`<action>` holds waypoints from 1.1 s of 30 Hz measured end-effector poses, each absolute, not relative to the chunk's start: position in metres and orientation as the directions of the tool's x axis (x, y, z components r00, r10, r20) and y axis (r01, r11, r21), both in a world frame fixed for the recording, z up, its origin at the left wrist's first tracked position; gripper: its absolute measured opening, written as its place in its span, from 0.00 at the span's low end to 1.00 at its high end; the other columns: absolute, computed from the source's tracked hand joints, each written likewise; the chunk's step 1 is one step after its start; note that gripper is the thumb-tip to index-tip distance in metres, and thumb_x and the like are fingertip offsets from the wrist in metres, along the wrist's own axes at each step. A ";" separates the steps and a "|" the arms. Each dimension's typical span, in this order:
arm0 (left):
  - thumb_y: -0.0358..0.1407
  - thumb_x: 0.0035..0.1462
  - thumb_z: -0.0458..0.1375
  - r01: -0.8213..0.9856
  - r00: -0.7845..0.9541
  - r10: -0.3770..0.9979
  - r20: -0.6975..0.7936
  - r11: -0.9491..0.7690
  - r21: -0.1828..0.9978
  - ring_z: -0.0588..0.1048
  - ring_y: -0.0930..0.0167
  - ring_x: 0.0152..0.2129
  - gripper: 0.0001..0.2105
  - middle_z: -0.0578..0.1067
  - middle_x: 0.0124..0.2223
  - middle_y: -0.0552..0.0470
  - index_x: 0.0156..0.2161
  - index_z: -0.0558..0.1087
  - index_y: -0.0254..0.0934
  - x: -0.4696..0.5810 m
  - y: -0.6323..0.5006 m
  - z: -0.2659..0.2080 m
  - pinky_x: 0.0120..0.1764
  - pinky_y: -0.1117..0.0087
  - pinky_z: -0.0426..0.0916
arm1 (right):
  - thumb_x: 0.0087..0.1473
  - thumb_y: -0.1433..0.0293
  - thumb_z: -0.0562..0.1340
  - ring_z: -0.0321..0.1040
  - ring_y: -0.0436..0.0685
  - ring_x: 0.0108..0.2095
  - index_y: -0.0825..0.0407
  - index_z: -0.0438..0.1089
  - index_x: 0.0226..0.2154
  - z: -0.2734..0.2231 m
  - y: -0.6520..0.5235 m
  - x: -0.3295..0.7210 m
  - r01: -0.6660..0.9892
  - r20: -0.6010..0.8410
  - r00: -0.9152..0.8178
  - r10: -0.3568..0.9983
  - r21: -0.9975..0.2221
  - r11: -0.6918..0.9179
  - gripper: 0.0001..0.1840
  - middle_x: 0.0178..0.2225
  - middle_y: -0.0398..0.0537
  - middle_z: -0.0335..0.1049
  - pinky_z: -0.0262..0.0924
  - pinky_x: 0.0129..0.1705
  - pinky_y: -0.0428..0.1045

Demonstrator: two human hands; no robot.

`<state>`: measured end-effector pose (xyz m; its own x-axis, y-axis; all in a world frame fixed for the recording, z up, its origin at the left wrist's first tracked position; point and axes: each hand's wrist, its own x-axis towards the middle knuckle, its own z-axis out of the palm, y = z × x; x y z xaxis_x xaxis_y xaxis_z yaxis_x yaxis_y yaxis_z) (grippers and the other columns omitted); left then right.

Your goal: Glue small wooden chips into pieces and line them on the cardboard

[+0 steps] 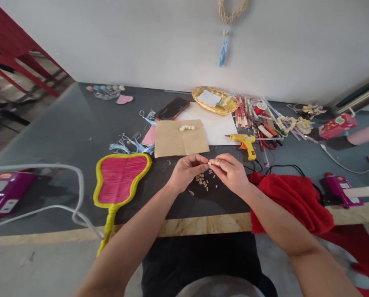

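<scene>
One tiny cream-coloured piece [209, 163] is pinched by the closed fingers [199, 168] of the left hand [186, 171] and the right hand [234, 174]. Just below the fingers, short pale blocky pieces [202, 180], too many to count, lie scattered on the smooth dark-grey desk [69, 132]. Beyond the fingers, one creased brown paper sheet [178, 142] bears one knobbly, curved cream strip [187, 128]; left of them lies one wavy-edged pink-and-yellow fan [121, 178], right of them one crumpled plush red cloth [292, 200].

Cream pieces [207, 189], a yellow glue gun [248, 142], red cloth [289, 202], yellow-edged magenta fan [122, 177], pale-blue tassels [138, 147] and tan paper [172, 138] colour a dark grey bench [69, 132] with a wood-grained edge [199, 226].
</scene>
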<state>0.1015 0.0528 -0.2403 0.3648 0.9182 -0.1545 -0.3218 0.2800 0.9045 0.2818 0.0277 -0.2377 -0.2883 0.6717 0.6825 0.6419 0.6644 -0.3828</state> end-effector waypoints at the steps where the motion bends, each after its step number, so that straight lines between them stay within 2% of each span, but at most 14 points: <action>1: 0.34 0.41 0.73 -0.322 0.363 0.919 -0.154 0.279 0.905 0.73 0.77 0.26 0.11 0.78 0.28 0.55 0.30 0.78 0.34 0.101 0.053 -0.240 0.32 0.76 0.67 | 0.61 0.71 0.62 0.73 0.54 0.36 0.52 0.74 0.40 -0.237 0.028 0.282 0.642 0.686 -0.289 0.668 -0.379 0.667 0.06 0.35 0.51 0.74 0.73 0.40 0.49; 6: 0.34 0.42 0.73 -0.334 0.369 0.916 -0.159 0.290 0.897 0.74 0.77 0.26 0.10 0.78 0.28 0.55 0.31 0.78 0.35 0.101 0.053 -0.239 0.32 0.76 0.68 | 0.61 0.70 0.62 0.74 0.53 0.37 0.51 0.73 0.43 -0.236 0.027 0.282 0.622 0.674 -0.273 0.686 -0.420 0.661 0.08 0.37 0.51 0.74 0.74 0.41 0.48; 9: 0.33 0.42 0.73 -0.344 0.368 0.917 -0.156 0.290 0.893 0.74 0.78 0.26 0.10 0.78 0.28 0.55 0.31 0.79 0.35 0.100 0.052 -0.239 0.32 0.77 0.67 | 0.60 0.69 0.63 0.74 0.51 0.33 0.51 0.71 0.48 -0.237 0.026 0.284 0.587 0.650 -0.245 0.719 -0.491 0.644 0.13 0.40 0.52 0.74 0.75 0.38 0.48; 11: 0.33 0.42 0.72 -0.343 0.360 0.921 -0.150 0.280 0.897 0.73 0.78 0.25 0.10 0.78 0.28 0.55 0.31 0.79 0.34 0.100 0.052 -0.239 0.31 0.78 0.66 | 0.59 0.70 0.63 0.74 0.51 0.31 0.51 0.70 0.47 -0.237 0.025 0.284 0.574 0.644 -0.229 0.730 -0.517 0.635 0.13 0.40 0.52 0.74 0.75 0.35 0.47; 18: 0.34 0.42 0.72 -0.307 0.348 0.927 -0.141 0.255 0.917 0.73 0.78 0.26 0.10 0.78 0.28 0.55 0.31 0.79 0.35 0.101 0.052 -0.238 0.31 0.77 0.66 | 0.59 0.72 0.62 0.76 0.54 0.36 0.50 0.72 0.39 -0.237 0.027 0.282 0.587 0.691 -0.250 0.678 -0.449 0.674 0.04 0.34 0.49 0.76 0.74 0.40 0.49; 33: 0.35 0.44 0.71 -0.277 0.365 0.923 -0.120 0.231 0.933 0.73 0.77 0.26 0.09 0.78 0.28 0.54 0.31 0.79 0.35 0.100 0.051 -0.237 0.32 0.76 0.67 | 0.60 0.72 0.62 0.76 0.53 0.36 0.50 0.72 0.37 -0.236 0.027 0.282 0.596 0.680 -0.272 0.681 -0.437 0.674 0.03 0.34 0.49 0.77 0.74 0.40 0.48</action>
